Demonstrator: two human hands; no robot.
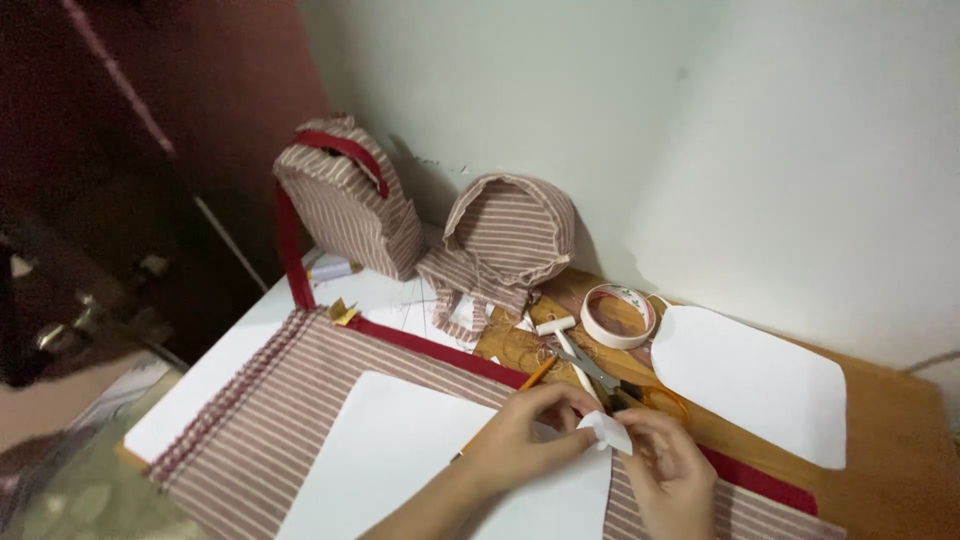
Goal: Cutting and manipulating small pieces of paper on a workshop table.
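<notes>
Fingers (585,408) of both hands on white scrap (608,430).

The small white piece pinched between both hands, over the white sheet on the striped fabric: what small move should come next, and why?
Probably lower the small white piece onto the white sheet and press it flat. Both the left hand and right hand pinch it just above that sheet's edge, which lies on the striped fabric, while the tape roll sits untouched nearby.

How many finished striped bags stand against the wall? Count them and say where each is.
2. The striped bag with a red handle stands at the left by the wall; the rounded striped bag sits to its right, beside the tape roll.
</notes>
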